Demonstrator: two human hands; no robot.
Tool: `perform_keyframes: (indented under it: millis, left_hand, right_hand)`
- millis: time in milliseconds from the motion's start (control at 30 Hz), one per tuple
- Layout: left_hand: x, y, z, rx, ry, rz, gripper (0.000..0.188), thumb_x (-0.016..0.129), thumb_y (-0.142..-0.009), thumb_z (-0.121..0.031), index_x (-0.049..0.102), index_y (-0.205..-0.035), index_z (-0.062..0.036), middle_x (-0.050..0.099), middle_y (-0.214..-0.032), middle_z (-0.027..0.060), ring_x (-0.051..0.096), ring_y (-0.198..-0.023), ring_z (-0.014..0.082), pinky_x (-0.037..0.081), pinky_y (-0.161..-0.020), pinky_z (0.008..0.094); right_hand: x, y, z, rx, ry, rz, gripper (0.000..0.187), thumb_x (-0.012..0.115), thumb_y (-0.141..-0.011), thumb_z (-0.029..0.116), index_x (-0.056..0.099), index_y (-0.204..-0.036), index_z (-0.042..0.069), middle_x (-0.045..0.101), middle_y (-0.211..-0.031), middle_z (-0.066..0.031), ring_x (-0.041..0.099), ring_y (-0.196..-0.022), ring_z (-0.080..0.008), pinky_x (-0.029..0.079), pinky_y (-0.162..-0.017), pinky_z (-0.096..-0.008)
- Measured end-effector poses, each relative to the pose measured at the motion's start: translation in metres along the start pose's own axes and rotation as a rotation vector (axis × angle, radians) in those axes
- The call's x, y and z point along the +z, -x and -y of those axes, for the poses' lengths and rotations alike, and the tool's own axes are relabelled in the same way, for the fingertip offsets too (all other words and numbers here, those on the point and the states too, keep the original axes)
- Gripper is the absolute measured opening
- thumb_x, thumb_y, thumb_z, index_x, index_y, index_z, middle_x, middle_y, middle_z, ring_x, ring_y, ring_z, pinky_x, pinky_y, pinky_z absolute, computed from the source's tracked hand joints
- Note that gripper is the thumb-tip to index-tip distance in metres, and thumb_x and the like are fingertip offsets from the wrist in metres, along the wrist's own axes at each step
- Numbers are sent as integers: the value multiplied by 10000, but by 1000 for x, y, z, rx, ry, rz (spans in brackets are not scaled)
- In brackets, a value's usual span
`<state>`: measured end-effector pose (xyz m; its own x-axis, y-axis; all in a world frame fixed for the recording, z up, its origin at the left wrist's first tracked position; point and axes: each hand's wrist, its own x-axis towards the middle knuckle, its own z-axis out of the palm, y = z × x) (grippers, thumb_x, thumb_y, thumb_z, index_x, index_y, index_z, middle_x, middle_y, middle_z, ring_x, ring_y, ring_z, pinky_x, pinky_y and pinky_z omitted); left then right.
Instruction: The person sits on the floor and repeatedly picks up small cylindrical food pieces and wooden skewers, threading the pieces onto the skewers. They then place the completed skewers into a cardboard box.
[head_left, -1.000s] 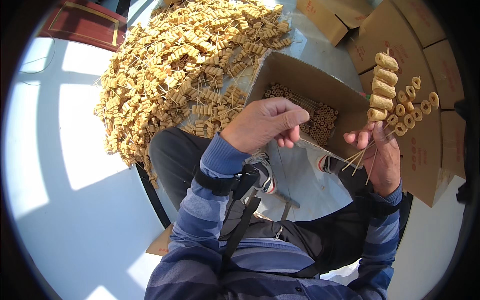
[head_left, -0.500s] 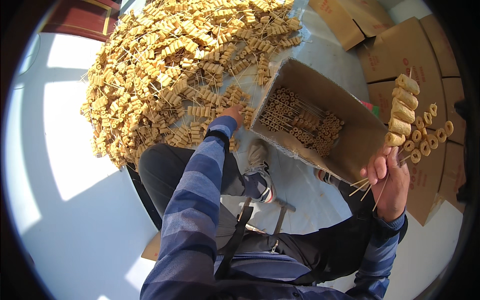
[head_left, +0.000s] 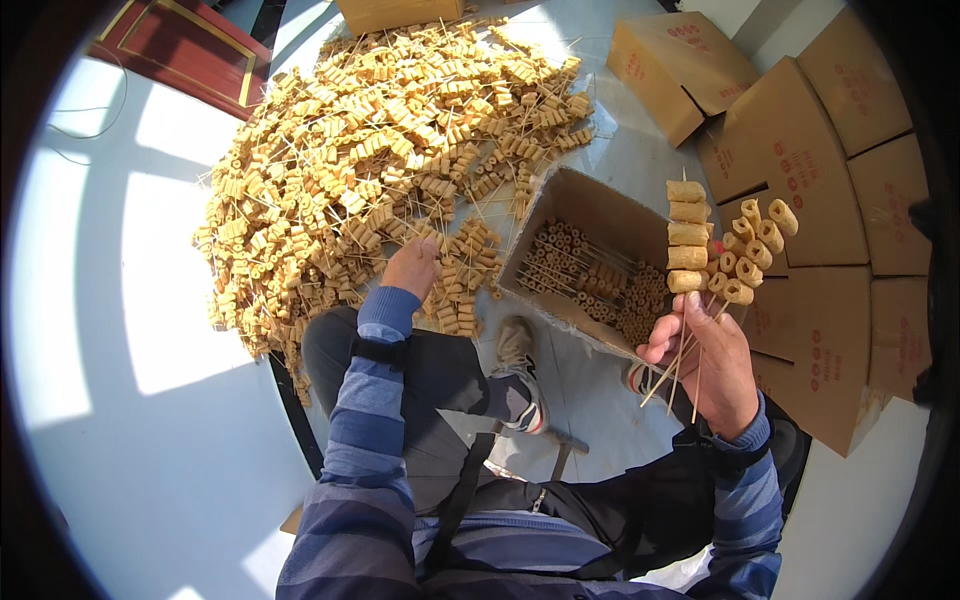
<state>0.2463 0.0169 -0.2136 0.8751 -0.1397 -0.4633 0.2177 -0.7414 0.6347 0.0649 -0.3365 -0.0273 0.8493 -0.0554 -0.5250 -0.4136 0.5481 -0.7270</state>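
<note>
Overlapping skewer pile [head_left: 350,165] — L grip [head_left: 412,268], hold unclr.

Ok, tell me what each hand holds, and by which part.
Right fingers: skewers of golden food tubes, by the sticks below them. Left fingers: at the skewer pile; can't tell.

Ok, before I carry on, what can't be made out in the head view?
All in the head view:
- Left hand: its own back hides what, if anything, it grips at the pile.
- Skewers in the right hand: they overlap, so their exact number is unclear.
- Open box: the skewers lying in it hide its floor.
- Upper carton: cut off by the top edge.
</note>
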Motion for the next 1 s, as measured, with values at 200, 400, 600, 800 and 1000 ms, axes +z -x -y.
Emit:
perform_keyframes:
  millis: [200, 400, 600, 800, 1000]
  left_hand:
    - [-21, 137, -132, 693, -134, -434, 213, 461, -1052, -153, 588, -1124, 2, 576, -1005, 189, 572, -937, 378, 471, -830, 429]
    - [46, 220, -211, 1146, -244, -218, 161, 601, -926, -91, 559, -1068, -28, 553, -949, 143, 558, -868, 340, 439, -761, 435]
    - [92, 247, -227, 1196, -420, -101, 218, 636, -847, -81, 552, -1042, -31, 536, -940, 139, 547, -840, 315, 430, -741, 423]
    - [101, 257, -233, 1228, -497, 40, 224, 631, -788, -57, 539, -990, -32, 519, -885, 130, 545, -803, 310, 437, -721, 414]
    - [94, 274, -241, 1199, -645, 198, 260, 637, -778, -55, 545, -1020, -40, 524, -865, 118, 554, -783, 300, 446, -705, 419]
  right_hand:
    - [12, 14, -26, 83, -65, -24, 254, 429, -1082, 279, 475, -1152, 39, 674, -1064, -176, 704, -953, -273, 575, -861, -377]
    - [12, 27, -29, 17, -293, 58, 238, 396, -1084, 250, 482, -1126, 32, 652, -1170, -212, 683, -1041, -283, 577, -914, -398]
    - [-17, 50, -11, -50, -347, 88, 233, 416, -1078, 264, 515, -1090, 53, 672, -1138, -188, 674, -1074, -284, 555, -949, -415]
    - [-30, 58, -12, -113, -331, 70, 193, 452, -1072, 273, 513, -1073, 90, 616, -905, -29, 615, -802, -155, 527, -740, -291]
    - [-31, 59, -13, -163, -269, 71, 163, 455, -1070, 236, 483, -1048, 77, 493, -761, 6, 459, -643, -106, 442, -600, -255]
